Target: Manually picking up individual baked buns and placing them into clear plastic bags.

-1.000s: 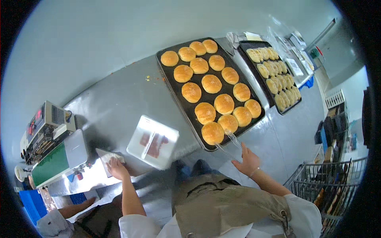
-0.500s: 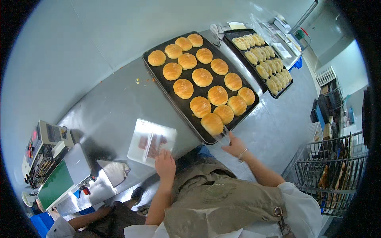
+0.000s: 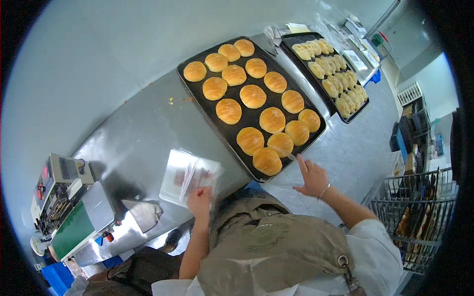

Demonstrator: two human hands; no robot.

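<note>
My left hand (image 3: 199, 201) is closed at the near edge of a stack of clear plastic bags (image 3: 174, 171) on the steel table, its fingertips pinching the top layer. Thumb and forefinger of my right hand (image 3: 313, 179) are spread apart, with a thin clear plastic bag (image 3: 285, 151) stretched from them toward the nearest golden bun (image 3: 267, 161). How far the film reaches around that bun is hard to see. This bun sits at the near corner of a black baking tray (image 3: 220, 121) that holds several round golden buns.
A second black tray (image 3: 326, 102) with several rows of pale, lobed breads lies at the far right. At the left stand a machine with a green belt (image 3: 74, 229) and a folded cloth (image 3: 143, 215). A wire rack (image 3: 417, 209) is on my right. Another person's dark clothing (image 3: 143, 266) shows at lower left.
My right hand has moved slightly right, its thumb and forefinger spreading and stretching the bag. My left fingers have drawn in, and the top of the bag stack has shifted a little.
</note>
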